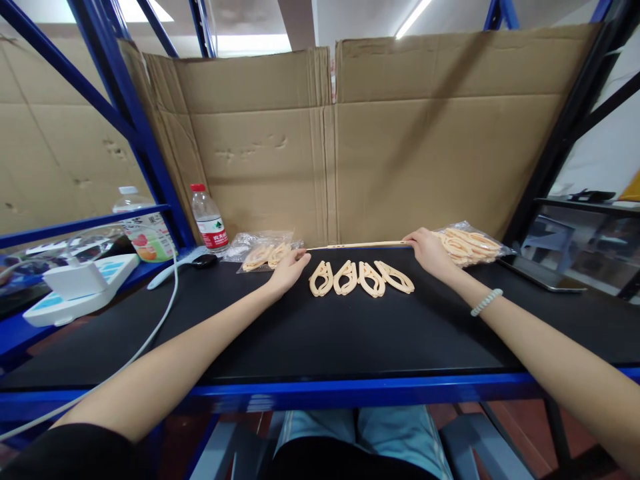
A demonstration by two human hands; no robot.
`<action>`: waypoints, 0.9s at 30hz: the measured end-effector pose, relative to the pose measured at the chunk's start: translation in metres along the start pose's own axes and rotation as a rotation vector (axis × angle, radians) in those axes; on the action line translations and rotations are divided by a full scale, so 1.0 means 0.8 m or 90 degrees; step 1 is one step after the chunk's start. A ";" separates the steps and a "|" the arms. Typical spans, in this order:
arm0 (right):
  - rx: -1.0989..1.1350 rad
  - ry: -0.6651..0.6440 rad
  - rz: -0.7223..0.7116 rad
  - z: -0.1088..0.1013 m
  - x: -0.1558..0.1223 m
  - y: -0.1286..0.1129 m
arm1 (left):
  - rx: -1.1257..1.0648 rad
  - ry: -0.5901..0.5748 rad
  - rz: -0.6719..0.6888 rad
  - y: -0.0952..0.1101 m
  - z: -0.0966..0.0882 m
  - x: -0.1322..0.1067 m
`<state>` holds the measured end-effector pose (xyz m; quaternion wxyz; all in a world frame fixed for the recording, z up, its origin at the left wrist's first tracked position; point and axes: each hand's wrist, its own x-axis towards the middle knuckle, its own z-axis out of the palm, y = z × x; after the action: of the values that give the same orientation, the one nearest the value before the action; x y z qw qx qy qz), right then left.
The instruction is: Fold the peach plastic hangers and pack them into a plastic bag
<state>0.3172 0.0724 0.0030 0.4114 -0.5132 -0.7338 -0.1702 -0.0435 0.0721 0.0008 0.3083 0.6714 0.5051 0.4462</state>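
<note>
A long thin pale stick [357,245] lies along the back of the black table top [350,333], against the cardboard. My left hand [290,267] touches its left end, fingers curled. My right hand [427,250] grips its right end, next to a clear bag of peach plastic pieces [470,245]. Several peach leaf-shaped plastic pieces [360,278] lie in a row between my hands. A second clear bag with a few such pieces [263,252] lies just left of my left hand.
A cardboard wall [400,147] closes the back. At the left stand a water bottle [210,220], a black mouse-like item [204,261], a white cable [160,320] and a white power strip [75,287]. A tablet [540,267] lies at the right. Blue rack posts flank the table.
</note>
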 end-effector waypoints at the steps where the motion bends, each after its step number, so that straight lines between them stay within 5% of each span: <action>1: 0.002 0.008 -0.012 -0.006 0.002 -0.002 | -0.028 -0.002 -0.024 0.001 0.001 -0.001; 10: 0.019 0.050 -0.079 -0.048 0.004 -0.029 | -0.148 -0.015 -0.122 0.014 0.004 -0.011; 18: -0.032 0.011 -0.235 -0.062 0.003 -0.048 | -0.220 -0.027 -0.135 0.019 0.004 -0.012; 27: -0.043 0.100 -0.149 -0.065 0.003 -0.045 | -0.233 -0.028 -0.098 0.018 0.002 -0.013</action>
<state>0.3071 0.0238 0.0426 0.4272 -0.4226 -0.7482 -0.2812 -0.0370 0.0579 0.0098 0.4696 0.5729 0.4584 0.4911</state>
